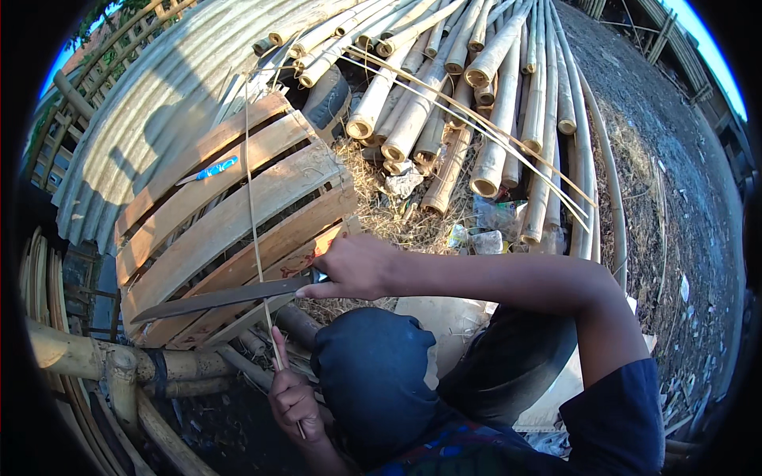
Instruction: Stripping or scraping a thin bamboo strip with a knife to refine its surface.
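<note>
My right hand [355, 266] grips the handle of a long dark machete [218, 298], whose blade points left across a wooden slat pallet [230, 222]. My left hand [295, 397] pinches the lower end of a thin bamboo strip [254, 214]. The strip runs upward from my fingers, crosses the blade near its middle, and continues over the pallet. My knee in dark blue cloth sits between the two hands.
A pile of cut bamboo poles [452, 87] lies ahead on dry grass, with long thin splints across it. Corrugated sheet [151, 95] lies at upper left, a blue pen-like item [214, 169] on the pallet, bamboo framing [103, 365] at lower left, bare dirt to the right.
</note>
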Motion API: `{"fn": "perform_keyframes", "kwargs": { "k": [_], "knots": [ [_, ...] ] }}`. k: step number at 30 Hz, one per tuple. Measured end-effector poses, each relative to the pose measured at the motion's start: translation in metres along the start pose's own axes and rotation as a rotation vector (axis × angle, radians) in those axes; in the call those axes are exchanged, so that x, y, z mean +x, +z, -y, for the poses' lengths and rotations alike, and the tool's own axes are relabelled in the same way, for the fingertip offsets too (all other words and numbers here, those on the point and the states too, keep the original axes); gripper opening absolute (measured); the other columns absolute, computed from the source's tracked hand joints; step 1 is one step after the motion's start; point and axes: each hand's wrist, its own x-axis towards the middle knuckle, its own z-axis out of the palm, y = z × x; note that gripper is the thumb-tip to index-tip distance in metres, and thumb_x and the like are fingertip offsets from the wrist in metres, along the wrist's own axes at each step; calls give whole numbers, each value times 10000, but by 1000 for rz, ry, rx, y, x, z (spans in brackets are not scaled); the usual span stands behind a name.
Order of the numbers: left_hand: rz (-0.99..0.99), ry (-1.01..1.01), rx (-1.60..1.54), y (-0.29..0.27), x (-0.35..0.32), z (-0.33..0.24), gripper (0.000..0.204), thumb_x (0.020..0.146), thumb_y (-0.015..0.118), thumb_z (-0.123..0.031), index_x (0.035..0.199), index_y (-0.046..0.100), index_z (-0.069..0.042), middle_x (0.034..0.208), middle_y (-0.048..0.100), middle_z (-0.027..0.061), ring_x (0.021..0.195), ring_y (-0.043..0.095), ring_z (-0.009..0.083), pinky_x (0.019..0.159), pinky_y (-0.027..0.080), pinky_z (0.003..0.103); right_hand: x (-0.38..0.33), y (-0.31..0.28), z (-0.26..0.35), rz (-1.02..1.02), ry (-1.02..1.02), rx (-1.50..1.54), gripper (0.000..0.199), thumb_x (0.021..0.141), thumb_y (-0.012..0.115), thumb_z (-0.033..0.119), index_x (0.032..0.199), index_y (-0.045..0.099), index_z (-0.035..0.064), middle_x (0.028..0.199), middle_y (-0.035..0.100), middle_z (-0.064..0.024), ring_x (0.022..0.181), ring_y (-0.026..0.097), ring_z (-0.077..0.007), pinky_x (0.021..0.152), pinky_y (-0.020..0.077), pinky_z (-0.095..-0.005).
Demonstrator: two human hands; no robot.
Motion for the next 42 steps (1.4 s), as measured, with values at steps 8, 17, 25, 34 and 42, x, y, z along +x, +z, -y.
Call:
{"fn": "perform_keyframes", "kwargs": {
  "k": [8,17,25,34,42],
  "knots": [
    [13,-35,41,-6,0,8,557,1016,327,-159,1516,89,-214,636,300,-23,440,225,20,345,190,175,4,-14,-11,-5,-5,-146,670,879,452,636,807,645,-2,632,606,-174,648,633,-372,620,516,-470],
    [-42,-58,-32,-2,-12,11,138,1011,343,-226,1045,212,-198,555,262,-20,414,236,18,434,264,321,5,-21,-19,-77,-20,-82,684,892,424,637,756,652,6,619,595,-196,656,633,-384,630,517,-466],
    [55,-93,-26,-5,-11,-22,365,1013,318,-230,658,281,-152,492,261,-37,378,240,30,439,302,293,-2,-3,-19,7,-63,-110,680,898,431,626,820,654,-11,665,603,-202,687,625,-388,673,515,-470],
    [17,-182,-11,-12,-19,-15,106,1007,343,-161,952,263,-118,545,309,-15,406,267,38,423,262,215,1,5,-30,-20,-108,-88,664,919,422,600,807,645,-16,646,598,-195,657,619,-379,652,518,-469],
    [-53,-17,28,-4,-15,-15,546,1025,292,-130,1515,55,-175,607,281,-18,398,228,7,308,192,167,21,-6,-44,-184,40,153,685,922,429,585,746,647,-40,586,572,-196,608,608,-379,630,488,-459]
  ]
}}
